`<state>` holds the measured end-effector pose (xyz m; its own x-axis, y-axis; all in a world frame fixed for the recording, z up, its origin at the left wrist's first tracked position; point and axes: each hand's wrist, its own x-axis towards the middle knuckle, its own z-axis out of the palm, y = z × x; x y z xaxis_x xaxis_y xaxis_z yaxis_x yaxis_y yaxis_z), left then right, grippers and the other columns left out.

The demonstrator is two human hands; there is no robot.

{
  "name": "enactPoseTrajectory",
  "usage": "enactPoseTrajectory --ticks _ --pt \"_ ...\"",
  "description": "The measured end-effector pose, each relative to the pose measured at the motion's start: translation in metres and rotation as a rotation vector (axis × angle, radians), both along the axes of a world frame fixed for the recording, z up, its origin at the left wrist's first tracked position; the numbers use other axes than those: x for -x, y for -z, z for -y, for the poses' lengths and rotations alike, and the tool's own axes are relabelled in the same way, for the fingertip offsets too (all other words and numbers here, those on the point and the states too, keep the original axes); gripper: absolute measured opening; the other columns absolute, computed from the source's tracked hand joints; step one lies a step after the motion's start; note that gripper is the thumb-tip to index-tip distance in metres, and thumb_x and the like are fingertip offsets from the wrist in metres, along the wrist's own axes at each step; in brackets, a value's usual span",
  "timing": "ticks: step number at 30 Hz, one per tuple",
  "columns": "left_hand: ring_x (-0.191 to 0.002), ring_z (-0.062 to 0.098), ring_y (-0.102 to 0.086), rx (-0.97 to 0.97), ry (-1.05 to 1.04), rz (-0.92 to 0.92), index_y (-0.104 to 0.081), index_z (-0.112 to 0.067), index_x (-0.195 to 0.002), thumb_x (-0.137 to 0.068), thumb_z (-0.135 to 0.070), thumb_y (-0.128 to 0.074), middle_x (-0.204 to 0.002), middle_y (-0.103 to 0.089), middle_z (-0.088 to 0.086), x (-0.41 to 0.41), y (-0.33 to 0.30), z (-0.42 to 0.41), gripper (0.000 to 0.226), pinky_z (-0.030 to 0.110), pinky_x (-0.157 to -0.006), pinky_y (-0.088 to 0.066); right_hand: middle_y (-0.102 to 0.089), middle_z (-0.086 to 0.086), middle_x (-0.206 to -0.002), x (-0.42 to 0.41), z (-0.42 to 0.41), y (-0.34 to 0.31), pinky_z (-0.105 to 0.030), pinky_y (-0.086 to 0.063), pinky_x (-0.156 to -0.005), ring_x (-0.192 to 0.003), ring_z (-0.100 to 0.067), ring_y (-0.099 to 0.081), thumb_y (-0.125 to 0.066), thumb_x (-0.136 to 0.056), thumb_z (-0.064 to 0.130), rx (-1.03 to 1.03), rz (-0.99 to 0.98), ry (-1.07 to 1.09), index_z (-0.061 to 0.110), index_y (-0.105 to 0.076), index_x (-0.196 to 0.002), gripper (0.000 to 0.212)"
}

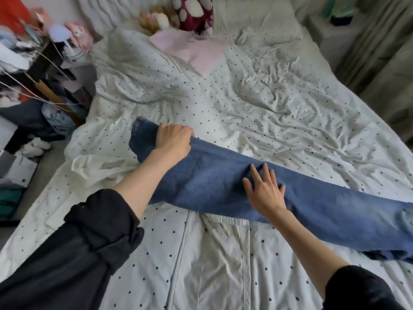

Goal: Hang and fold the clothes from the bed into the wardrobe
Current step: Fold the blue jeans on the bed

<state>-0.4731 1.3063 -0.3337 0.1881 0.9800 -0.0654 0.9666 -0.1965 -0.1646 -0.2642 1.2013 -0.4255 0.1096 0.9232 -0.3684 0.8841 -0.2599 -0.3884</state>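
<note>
A pair of blue jeans (210, 182) lies stretched across the bed (290, 121), from the middle left down to the lower right edge. My left hand (174, 139) grips the jeans near their left end, fingers curled over the denim. My right hand (263, 191) lies flat on the middle of the jeans with its fingers spread. A white garment (221, 262) lies spread on the bed under and in front of the jeans. A pink garment (196, 47) lies near the head of the bed.
Stuffed toys (156, 20) and a dark red spotted cushion (193, 11) sit at the headboard. Cluttered shelves with clothes and papers (29, 63) stand left of the bed. Grey curtains (380, 52) hang on the right.
</note>
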Motion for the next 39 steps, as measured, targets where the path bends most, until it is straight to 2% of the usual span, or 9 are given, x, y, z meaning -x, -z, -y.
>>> enactPoseTrajectory --ticks 6,10,14,17,21,27,32,35,39 --pt "-0.118 0.021 -0.043 0.12 -0.046 0.096 -0.059 -0.025 -0.121 -0.098 -0.022 -0.047 -0.122 -0.059 0.001 0.014 0.08 -0.051 0.026 0.034 -0.098 -0.025 0.011 0.002 -0.159 0.006 -0.025 0.05 -0.062 0.002 -0.112 -0.146 -0.024 0.01 -0.02 -0.098 0.054 0.05 0.044 0.008 0.035 -0.003 -0.15 0.059" --pt "-0.142 0.024 -0.012 0.388 -0.205 0.246 -0.028 -0.032 -0.145 -0.097 -0.044 -0.041 -0.155 -0.018 0.001 0.043 0.126 -0.046 0.052 0.055 -0.113 -0.009 0.012 0.002 -0.159 0.012 -0.028 0.071 -0.063 0.007 -0.111 -0.145 -0.023 0.015 -0.017 -0.098 0.052 0.077 0.074 0.043 0.037 0.002 -0.15 0.057" --pt "-0.138 0.026 -0.028 0.076 -0.25 0.341 -0.038 -0.02 -0.142 -0.099 -0.037 -0.039 -0.151 -0.031 0.007 0.097 0.117 -0.047 0.046 0.051 -0.111 -0.017 0.004 -0.001 -0.16 0.024 -0.037 0.063 -0.062 0.006 -0.111 -0.146 -0.023 0.011 -0.027 -0.097 0.052 -0.031 0.064 0.114 0.03 -0.012 -0.15 0.06" --pt "-0.12 0.036 -0.048 -0.014 -0.571 0.622 -0.051 -0.003 -0.129 -0.099 -0.023 -0.043 -0.132 -0.051 0.023 0.141 0.108 -0.041 0.037 0.038 -0.098 -0.036 -0.008 -0.002 -0.159 0.05 -0.059 0.049 -0.058 0.007 -0.111 -0.147 -0.022 0.003 -0.033 -0.098 0.046 -0.204 0.034 -0.024 0.025 -0.024 -0.149 0.056" --pt "-0.089 0.025 -0.06 0.304 -0.947 1.306 -0.057 -0.016 -0.09 -0.104 -0.023 -0.027 -0.105 -0.062 0.014 0.146 0.12 -0.005 0.034 0.031 -0.077 -0.047 -0.029 -0.006 -0.153 0.105 -0.076 0.03 -0.055 0.0 -0.114 -0.144 -0.023 -0.018 -0.028 -0.096 0.049 -0.33 -0.102 -0.246 0.022 -0.042 -0.141 0.054" --pt "-0.078 0.02 -0.054 0.432 -1.09 1.915 -0.055 -0.013 -0.085 -0.077 -0.02 -0.035 -0.081 -0.06 0.007 0.152 0.119 0.007 0.022 0.029 -0.073 -0.042 -0.049 -0.009 -0.14 0.146 -0.037 0.031 -0.065 -0.022 -0.107 -0.132 -0.028 -0.043 -0.043 -0.082 0.062 -0.545 -0.043 -0.515 0.02 -0.053 -0.131 0.065" --pt "-0.089 0.025 -0.059 0.507 -0.809 1.541 -0.056 -0.015 -0.087 -0.079 -0.006 -0.046 -0.081 -0.066 0.006 0.154 0.119 0.011 0.016 0.03 -0.077 -0.046 -0.045 -0.011 -0.143 0.142 -0.019 0.041 -0.061 -0.032 -0.104 -0.131 -0.03 -0.045 -0.078 -0.065 0.033 -0.541 0.131 -0.694 0.024 -0.038 -0.14 0.085" --pt "-0.115 0.023 -0.055 0.481 -0.723 1.287 -0.054 -0.03 -0.111 -0.083 -0.027 -0.065 -0.116 -0.062 0.005 0.157 0.124 0.009 0.03 0.039 -0.103 -0.04 -0.047 -0.011 -0.142 0.141 -0.028 0.031 -0.059 -0.036 -0.102 -0.128 -0.029 -0.048 -0.052 -0.078 0.023 -0.554 0.021 -0.567 0.022 -0.036 -0.14 0.064" --pt "-0.107 0.016 -0.054 0.443 -0.803 1.324 -0.053 -0.028 -0.117 -0.083 -0.046 -0.065 -0.113 -0.06 -0.002 0.156 0.116 0.015 0.041 0.031 -0.097 -0.041 -0.039 -0.009 -0.148 0.139 -0.029 0.02 -0.056 -0.027 -0.11 -0.134 -0.026 -0.041 -0.037 -0.085 0.03 -0.476 -0.12 -0.462 0.023 -0.031 -0.144 0.06"
